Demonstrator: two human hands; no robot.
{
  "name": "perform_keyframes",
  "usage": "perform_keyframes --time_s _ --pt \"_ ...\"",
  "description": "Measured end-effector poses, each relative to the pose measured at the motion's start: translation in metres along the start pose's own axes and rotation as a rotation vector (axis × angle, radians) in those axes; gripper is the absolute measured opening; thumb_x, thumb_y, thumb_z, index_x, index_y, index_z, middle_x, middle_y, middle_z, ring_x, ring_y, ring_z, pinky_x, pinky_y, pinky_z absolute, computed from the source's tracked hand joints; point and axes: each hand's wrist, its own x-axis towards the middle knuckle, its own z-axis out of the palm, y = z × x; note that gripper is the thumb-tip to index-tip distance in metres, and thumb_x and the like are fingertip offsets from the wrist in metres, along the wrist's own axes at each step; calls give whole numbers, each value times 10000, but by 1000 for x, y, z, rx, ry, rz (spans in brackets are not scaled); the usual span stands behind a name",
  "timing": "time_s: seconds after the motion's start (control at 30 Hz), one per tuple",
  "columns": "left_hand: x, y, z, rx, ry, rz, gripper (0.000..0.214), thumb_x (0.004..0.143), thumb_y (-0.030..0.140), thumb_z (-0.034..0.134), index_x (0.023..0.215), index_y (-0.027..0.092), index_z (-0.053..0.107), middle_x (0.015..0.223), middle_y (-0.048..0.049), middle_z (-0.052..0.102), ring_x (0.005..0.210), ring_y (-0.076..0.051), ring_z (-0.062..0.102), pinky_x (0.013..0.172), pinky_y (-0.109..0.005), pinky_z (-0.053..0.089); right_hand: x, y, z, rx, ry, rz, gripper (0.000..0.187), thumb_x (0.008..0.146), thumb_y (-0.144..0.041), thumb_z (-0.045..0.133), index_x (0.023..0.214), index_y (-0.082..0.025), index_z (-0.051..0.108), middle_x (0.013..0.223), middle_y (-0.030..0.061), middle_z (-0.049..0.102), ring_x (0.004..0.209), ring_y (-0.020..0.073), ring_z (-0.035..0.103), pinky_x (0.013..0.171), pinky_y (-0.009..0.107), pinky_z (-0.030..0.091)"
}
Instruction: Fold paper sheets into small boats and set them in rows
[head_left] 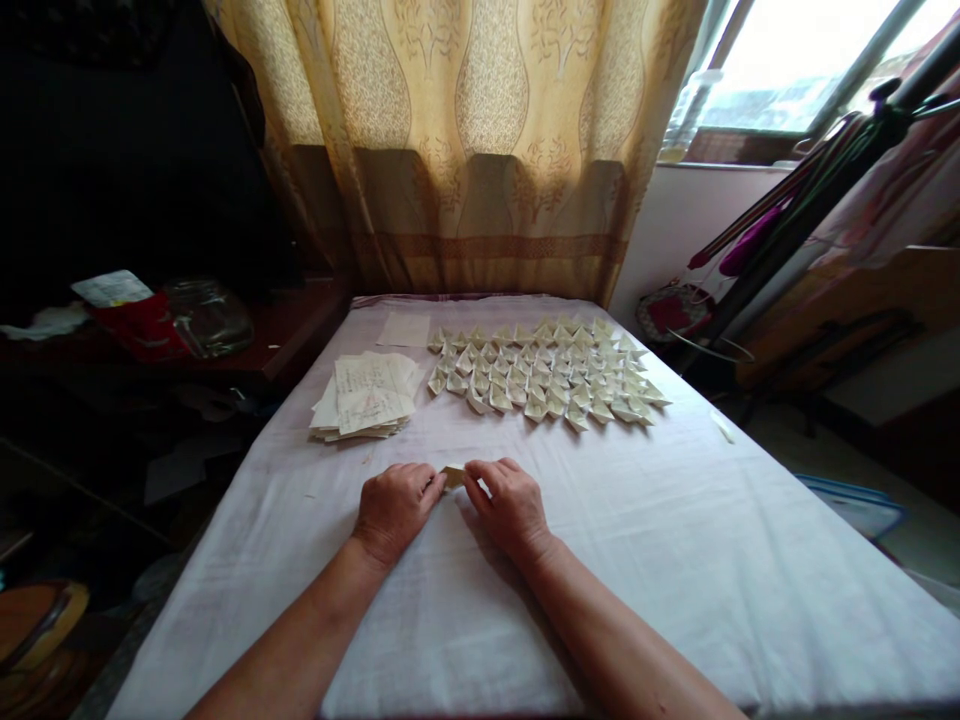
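A small piece of folded paper (pixel 454 477) is pinched between my two hands, just above the white cloth near the middle of the table. My left hand (pixel 399 508) grips its left end with thumb and fingers closed. On its right end, my right hand (pixel 510 503) does the same. Beyond my hands, several folded paper boats (pixel 536 370) stand in close rows. To their left lies a stack of written paper sheets (pixel 371 393), somewhat uneven at the edges.
A single pale sheet (pixel 405 329) lies behind the stack. A small white strip (pixel 722 428) is near the table's right edge. The cloth-covered table (pixel 637 560) borders a dark side table (pixel 300 330) holding a glass jar (pixel 210 318). Behind hangs a patterned curtain (pixel 487 130).
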Motion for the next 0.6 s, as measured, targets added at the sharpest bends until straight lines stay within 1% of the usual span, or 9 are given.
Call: perform_keyframes --time_s 0.13,0.27,0.33,0.47,0.53,0.6 --pt "0 1 1 -20 8 -36 302 870 370 540 656 212 682 699 -82 718 711 -225 625 621 -287 328 0 -2 3 31 54 22 129 879 -202 586 953 -211 691 810 49 734 751 194 632 728 273 458" --pt "1 3 -1 -109 9 -118 301 859 381 532 675 224 710 663 -59 718 643 -204 610 602 -278 312 1 -3 5 78 135 95 107 867 -203 593 887 -216 698 767 30 725 702 182 636 690 277 474" --pt "2 3 -2 -189 2 -162 287 852 387 539 703 228 726 666 -46 726 643 -198 619 606 -269 328 2 -5 5 108 157 105 106 863 -200 606 844 -227 707 762 23 731 708 181 648 699 282 488" --pt "5 -5 0 -403 -32 -246 307 826 431 553 699 210 724 647 -32 722 651 -196 646 611 -254 392 7 -12 5 160 151 38 129 869 -191 623 856 -255 735 869 29 758 808 186 671 790 306 511" --pt "7 -9 2 -524 -71 -294 362 814 486 541 706 189 716 589 -29 688 586 -188 637 559 -247 408 10 -17 4 166 151 -19 153 894 -197 608 888 -261 746 910 41 760 818 189 661 789 313 514" --pt "9 -12 2 -643 -121 -342 427 786 555 537 766 169 717 588 -32 678 524 -175 623 472 -232 393 13 -22 3 146 136 -87 181 927 -213 578 921 -263 751 933 50 758 821 190 648 779 312 515"
